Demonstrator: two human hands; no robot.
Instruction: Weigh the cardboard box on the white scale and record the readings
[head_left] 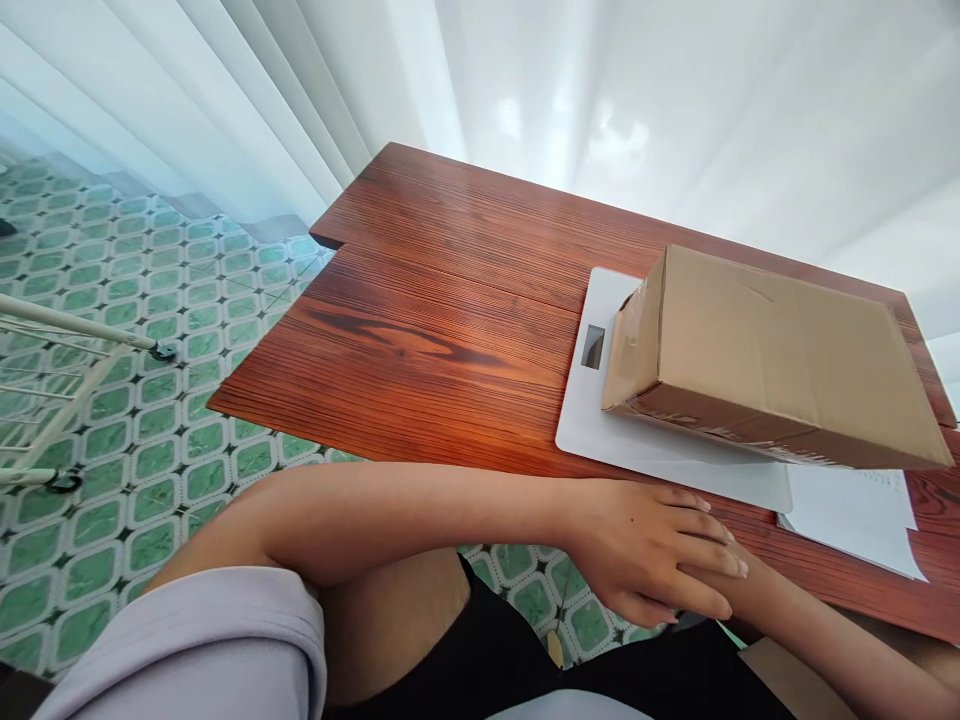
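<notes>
My left hand point(649, 550) lies across my right hand point(744, 578) at the table's front edge, its fingers stretched out and holding nothing. Most of my right hand is covered, so its fingers are hidden. Beyond them a closed brown cardboard box point(780, 350) rests on a flat white digital scale point(581, 415). The scale's small display point(592, 346) faces left of the box and no reading can be made out. Neither hand touches the box.
Beneath the box's right side, white paper sheets point(855, 520) lie on the reddish-brown wooden table point(420, 330). White curtains point(525, 90) hang behind it. At the left a white metal rack on casters point(75, 320) stands on the green patterned tile floor point(150, 520).
</notes>
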